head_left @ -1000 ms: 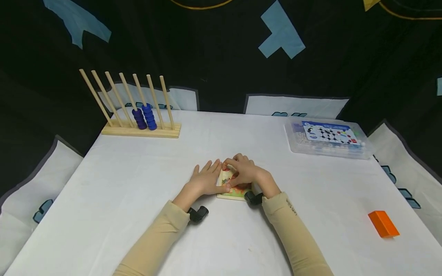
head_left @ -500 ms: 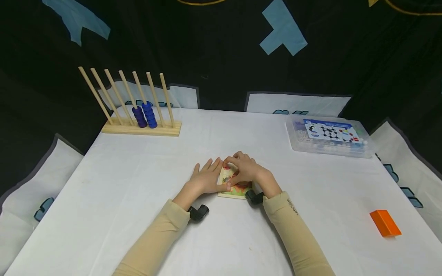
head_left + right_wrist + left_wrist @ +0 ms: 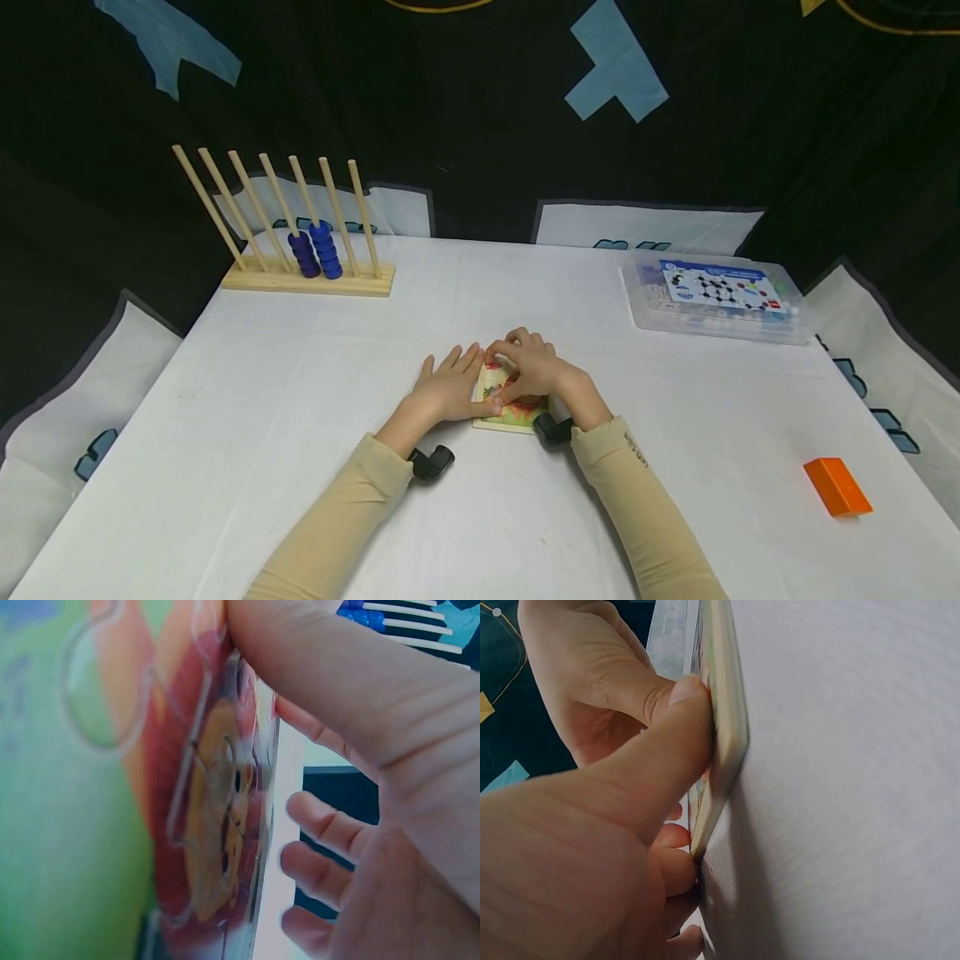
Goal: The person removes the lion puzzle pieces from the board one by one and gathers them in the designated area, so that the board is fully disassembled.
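A small jigsaw puzzle [image 3: 510, 419] in a pale wooden frame lies on the white table. Its picture shows an orange-maned animal on green, with piece outlines visible in the right wrist view. My left hand [image 3: 447, 393] lies along the puzzle's left side with fingers straight. Its thumb [image 3: 679, 735] rests on the picture beside the frame edge. Over the puzzle, my right hand [image 3: 532, 371] has its index finger and thumb [image 3: 300, 652] bent onto a piece near the left side. The other right fingers are loosely curled above, and that hand covers much of the picture.
A wooden peg abacus [image 3: 307, 283] with purple and blue beads stands at the back left. At the back right lies a clear plastic case [image 3: 712, 296] with a molecule label. An orange block [image 3: 837, 487] sits near the right edge. Black cloth [image 3: 480, 108] hangs behind the table.
Both hands keep nearly the same place on the puzzle. The head view has shifted very slightly; the puzzle and the other things stay where they were.
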`<state>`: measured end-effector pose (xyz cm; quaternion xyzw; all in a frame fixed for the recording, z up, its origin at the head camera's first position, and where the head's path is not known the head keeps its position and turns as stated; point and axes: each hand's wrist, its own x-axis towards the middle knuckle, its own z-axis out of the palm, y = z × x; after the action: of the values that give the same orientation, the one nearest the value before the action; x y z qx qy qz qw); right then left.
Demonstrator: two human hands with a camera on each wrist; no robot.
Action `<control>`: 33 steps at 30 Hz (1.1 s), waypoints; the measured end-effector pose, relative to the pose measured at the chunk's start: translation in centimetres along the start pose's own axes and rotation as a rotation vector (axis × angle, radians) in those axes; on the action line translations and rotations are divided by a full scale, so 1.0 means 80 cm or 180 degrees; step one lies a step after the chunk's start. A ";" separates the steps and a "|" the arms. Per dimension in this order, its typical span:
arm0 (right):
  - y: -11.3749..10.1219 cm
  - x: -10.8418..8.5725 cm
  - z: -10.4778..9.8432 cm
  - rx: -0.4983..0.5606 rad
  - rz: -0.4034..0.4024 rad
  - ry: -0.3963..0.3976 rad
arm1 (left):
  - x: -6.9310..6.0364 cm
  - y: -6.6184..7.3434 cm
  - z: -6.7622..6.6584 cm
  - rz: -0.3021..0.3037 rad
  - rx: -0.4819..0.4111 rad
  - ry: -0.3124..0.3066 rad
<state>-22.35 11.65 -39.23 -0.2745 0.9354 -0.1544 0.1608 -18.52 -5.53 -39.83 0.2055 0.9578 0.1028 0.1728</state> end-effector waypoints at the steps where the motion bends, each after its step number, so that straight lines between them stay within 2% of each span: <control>1: -0.001 0.000 0.000 -0.0020 -0.0003 0.0019 | 0.000 0.000 0.000 -0.0006 0.0004 -0.0006; 4: -0.002 0.000 0.000 -0.0028 -0.0032 0.0047 | -0.001 0.001 -0.001 -0.0023 0.0002 -0.0022; 10: -0.001 0.000 -0.003 0.0518 -0.0096 -0.0133 | -0.001 0.002 -0.002 -0.0042 -0.0008 -0.0035; 15: 0.001 0.002 -0.002 0.0653 -0.0128 -0.0161 | -0.002 0.002 -0.002 -0.0048 -0.0011 -0.0029; 24: 0.000 0.003 -0.001 0.0568 -0.0368 -0.0065 | -0.003 0.002 -0.005 -0.0045 -0.0004 -0.0016; 33: 0.004 0.000 -0.003 0.0636 -0.0159 -0.0152 | -0.002 0.002 -0.003 -0.0058 -0.0001 -0.0032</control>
<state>-22.62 11.94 -39.15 -0.2839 0.9041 -0.2443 0.2058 -18.44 -5.46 -39.52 0.1973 0.9587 0.1003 0.1786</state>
